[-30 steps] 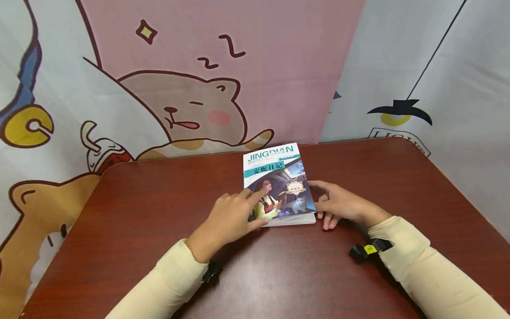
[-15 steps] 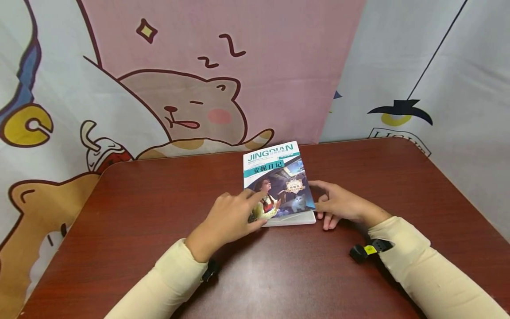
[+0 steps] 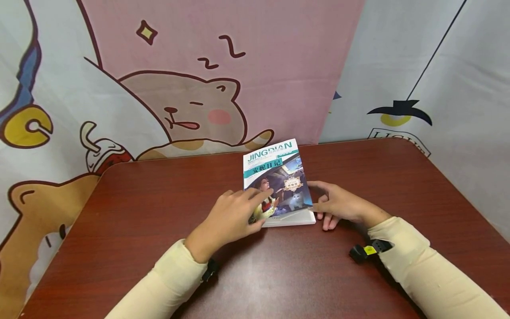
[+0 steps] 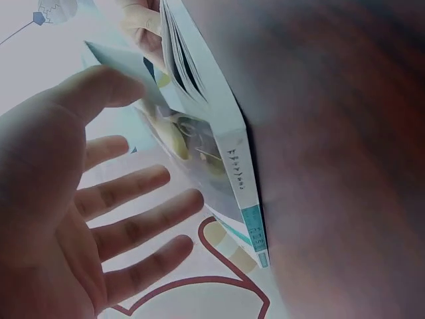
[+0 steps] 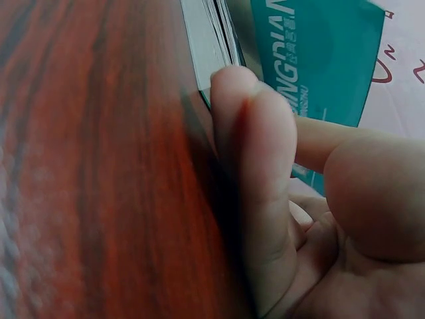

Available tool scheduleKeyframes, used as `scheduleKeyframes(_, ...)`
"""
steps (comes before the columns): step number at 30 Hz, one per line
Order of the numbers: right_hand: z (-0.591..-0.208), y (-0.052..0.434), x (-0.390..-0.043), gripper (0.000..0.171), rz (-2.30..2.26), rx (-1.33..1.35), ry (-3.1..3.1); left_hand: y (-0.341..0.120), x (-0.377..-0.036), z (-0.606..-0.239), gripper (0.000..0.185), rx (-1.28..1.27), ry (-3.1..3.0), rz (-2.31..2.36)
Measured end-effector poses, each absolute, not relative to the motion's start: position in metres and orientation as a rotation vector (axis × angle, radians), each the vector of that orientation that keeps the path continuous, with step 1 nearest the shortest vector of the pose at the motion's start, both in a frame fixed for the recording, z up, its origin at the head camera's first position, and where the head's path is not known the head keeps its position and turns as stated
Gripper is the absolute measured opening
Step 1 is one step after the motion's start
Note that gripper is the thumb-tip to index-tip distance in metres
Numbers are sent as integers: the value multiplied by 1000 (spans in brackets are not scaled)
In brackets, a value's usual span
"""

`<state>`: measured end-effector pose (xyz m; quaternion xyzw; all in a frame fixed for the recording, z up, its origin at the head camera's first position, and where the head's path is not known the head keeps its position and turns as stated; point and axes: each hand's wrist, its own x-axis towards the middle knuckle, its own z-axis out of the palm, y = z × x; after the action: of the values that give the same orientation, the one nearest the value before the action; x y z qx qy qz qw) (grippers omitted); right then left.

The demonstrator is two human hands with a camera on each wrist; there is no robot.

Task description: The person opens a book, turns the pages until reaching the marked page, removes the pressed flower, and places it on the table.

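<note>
Paperback book (image 3: 276, 181) lying flat mid-worktop (image 3: 139, 212), front cover lifted at its right edge. Left hand (image 3: 231, 217) resting on the cover's near-left part, fingers straight, grip relaxed. Right hand (image 3: 342, 204) pinching the cover's fore-edge. Probably light, glossy and slippery, cover floppy; best taken at the fore-edge, spine side steadied.

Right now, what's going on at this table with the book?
A person in cream sleeves is opening a paperback book that lies on a dark red table. The right hand pinches the front cover's open edge and lifts it off the pages; the wrist views show the cover raised. The left hand rests spread on the cover's near left part, by the spine. The book itself stays flat on the table.
</note>
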<state>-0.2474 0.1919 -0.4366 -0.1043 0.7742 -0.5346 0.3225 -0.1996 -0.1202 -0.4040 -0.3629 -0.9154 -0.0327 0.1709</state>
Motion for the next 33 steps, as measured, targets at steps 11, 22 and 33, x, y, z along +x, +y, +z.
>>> scheduleKeyframes(11, -439, 191, -248, 81, -1405, -255, 2050, -118, -200, -401, 82, -1071, -2533, -92)
scheduleKeyframes(22, -438, 191, -249, 83, -1403, -256, 2055, -117, -201, -399, 84, -1082, -2428, -142)
scheduleKeyframes(33, -440, 191, -248, 83, -1403, -263, 2061, -118, -199, -392, 84, -1063, -2381, -209)
